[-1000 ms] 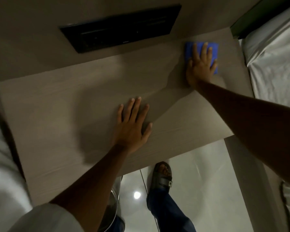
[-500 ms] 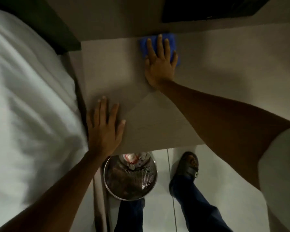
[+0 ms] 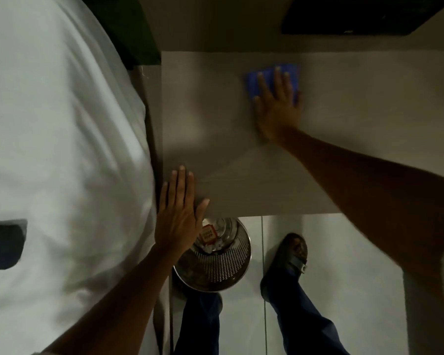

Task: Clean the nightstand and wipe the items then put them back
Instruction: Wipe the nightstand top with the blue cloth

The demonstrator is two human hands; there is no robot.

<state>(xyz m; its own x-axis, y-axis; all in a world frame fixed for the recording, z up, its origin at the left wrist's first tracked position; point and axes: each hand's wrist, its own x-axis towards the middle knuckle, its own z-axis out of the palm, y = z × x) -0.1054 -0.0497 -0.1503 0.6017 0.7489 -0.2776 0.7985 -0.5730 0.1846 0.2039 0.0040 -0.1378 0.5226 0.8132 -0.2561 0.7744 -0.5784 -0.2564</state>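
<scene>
The nightstand top point(image 3: 215, 119) is a bare light wood surface in the middle of the view. My right hand point(image 3: 277, 106) lies flat on a blue cloth point(image 3: 254, 80) and presses it onto the top near the back wall; the cloth shows around the fingers. My left hand point(image 3: 180, 213) rests flat with fingers spread at the nightstand's front left corner and holds nothing.
A bed with white sheets point(image 3: 62, 149) fills the left side, with a dark item point(image 3: 3, 247) lying on it. A perforated metal waste bin point(image 3: 215, 262) with litter stands on the floor below the nightstand's front edge, next to my feet. A dark panel point(image 3: 356, 16) sits on the wall above.
The view has swung from the nightstand's right end to its left end. My right hand with the blue cloth now sits further right of the left edge than half a second ago.
</scene>
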